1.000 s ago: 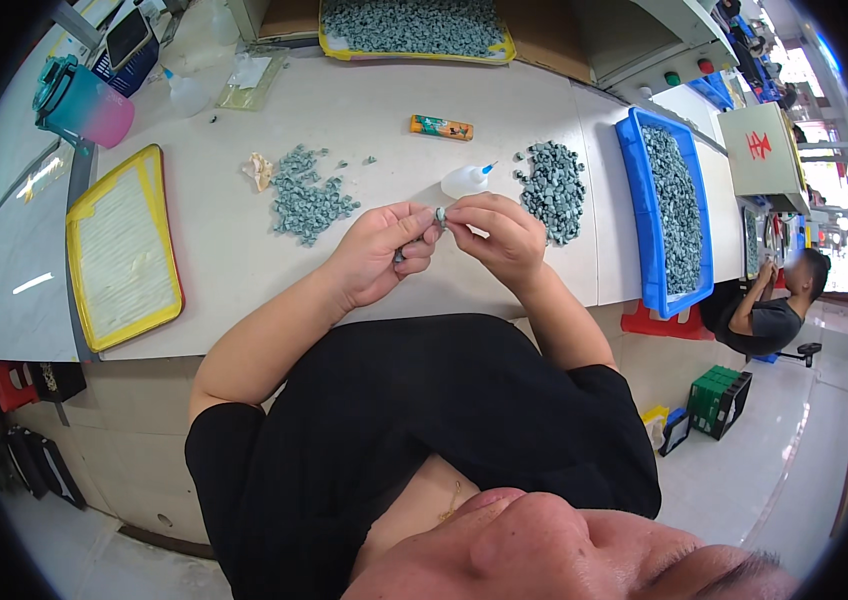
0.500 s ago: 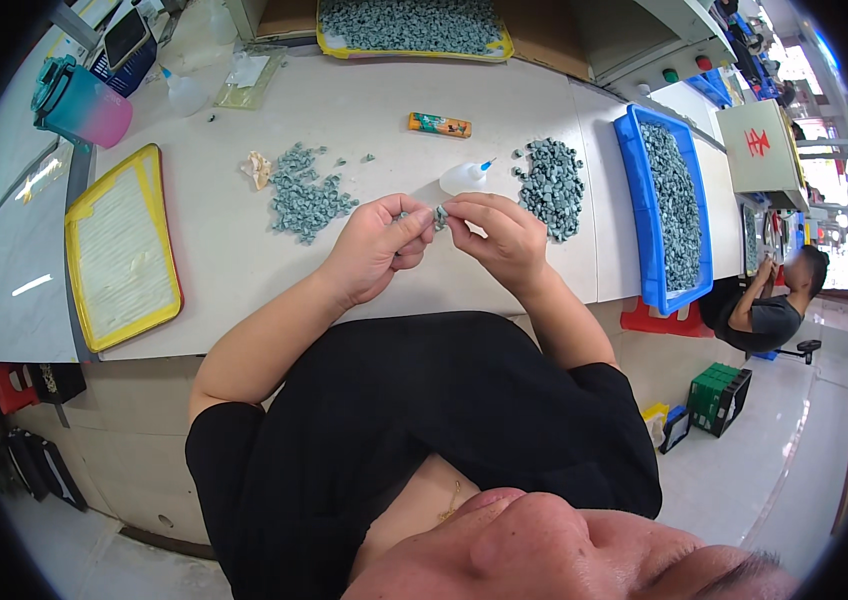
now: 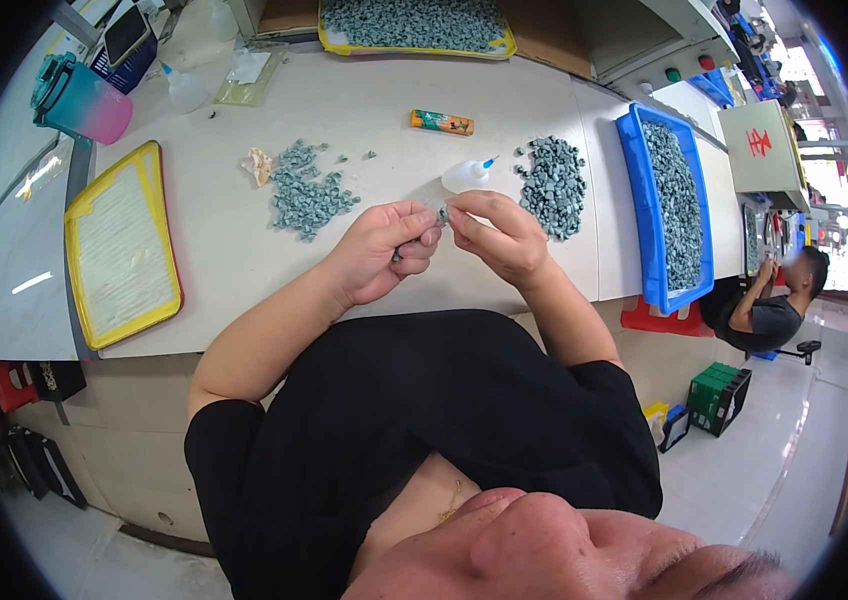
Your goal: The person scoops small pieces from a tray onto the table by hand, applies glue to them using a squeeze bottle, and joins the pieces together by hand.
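Note:
In front of my chest both hands meet over the table. My left hand (image 3: pixel 384 250) is closed, its thumb and forefinger pinching near a small grey-green piece (image 3: pixel 443 214). Another dark piece peeks out from its curled fingers. My right hand (image 3: pixel 500 236) pinches the small piece from the other side with thumb and forefinger. Left of my hands lies a loose heap of grey-green pieces (image 3: pixel 309 195); to the right is a second, darker heap (image 3: pixel 553 190). Just beyond my fingers a white squeeze bottle (image 3: pixel 464 178) with a blue tip lies on the table.
A yellow-rimmed tray (image 3: pixel 176 262) lies at left, a blue bin (image 3: pixel 649 240) of pieces at right. Another yellow-edged tray (image 3: pixel 414 52) of pieces is at the back. An orange tube-shaped packet (image 3: pixel 442 122) and a teal-pink bottle (image 3: pixel 94 110) stand farther off. A co-worker (image 3: pixel 769 305) sits far right.
My hands have shifted slightly, fingers still meeting at the small piece. My left fingers have turned so that a dark piece shows among them. Other things look unchanged.

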`<state>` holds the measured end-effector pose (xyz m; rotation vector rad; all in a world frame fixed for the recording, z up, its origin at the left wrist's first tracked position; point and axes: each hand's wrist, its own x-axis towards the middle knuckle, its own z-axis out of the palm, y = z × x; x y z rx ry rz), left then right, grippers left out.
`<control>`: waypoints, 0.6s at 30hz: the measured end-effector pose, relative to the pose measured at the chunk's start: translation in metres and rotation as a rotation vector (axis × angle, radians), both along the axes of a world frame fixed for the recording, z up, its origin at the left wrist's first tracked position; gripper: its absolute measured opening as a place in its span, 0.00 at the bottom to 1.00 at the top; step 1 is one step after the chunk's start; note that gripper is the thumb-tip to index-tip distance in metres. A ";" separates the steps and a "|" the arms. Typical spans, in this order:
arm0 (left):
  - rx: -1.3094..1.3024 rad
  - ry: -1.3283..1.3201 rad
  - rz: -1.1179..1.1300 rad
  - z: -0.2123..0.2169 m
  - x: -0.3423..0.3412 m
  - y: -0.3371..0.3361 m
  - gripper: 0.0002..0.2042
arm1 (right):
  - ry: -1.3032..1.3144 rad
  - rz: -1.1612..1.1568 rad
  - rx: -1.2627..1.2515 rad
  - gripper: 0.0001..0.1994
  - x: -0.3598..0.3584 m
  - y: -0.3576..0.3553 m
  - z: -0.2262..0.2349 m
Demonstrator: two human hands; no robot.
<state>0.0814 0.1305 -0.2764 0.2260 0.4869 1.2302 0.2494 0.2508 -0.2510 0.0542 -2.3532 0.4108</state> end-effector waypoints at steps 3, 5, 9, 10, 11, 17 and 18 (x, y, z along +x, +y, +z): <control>0.006 -0.013 0.015 -0.002 0.002 0.000 0.06 | 0.013 0.024 -0.005 0.17 -0.001 0.002 -0.004; 0.028 0.011 0.043 -0.004 0.004 -0.002 0.05 | 0.039 0.034 -0.049 0.15 -0.001 0.002 -0.006; 0.052 0.053 0.068 0.003 0.005 -0.002 0.05 | 0.093 0.004 -0.170 0.12 -0.003 -0.004 -0.009; 0.066 0.091 0.078 0.008 0.006 -0.002 0.05 | 0.086 -0.024 -0.281 0.12 -0.001 -0.005 -0.012; 0.080 0.130 0.088 0.010 0.006 -0.002 0.05 | 0.079 -0.052 -0.392 0.12 0.000 -0.006 -0.014; 0.068 0.109 0.068 0.006 0.004 -0.003 0.05 | 0.097 -0.105 -0.326 0.11 -0.004 -0.011 -0.003; 0.068 0.109 0.068 0.006 0.004 -0.003 0.05 | 0.097 -0.105 -0.326 0.11 -0.004 -0.011 -0.003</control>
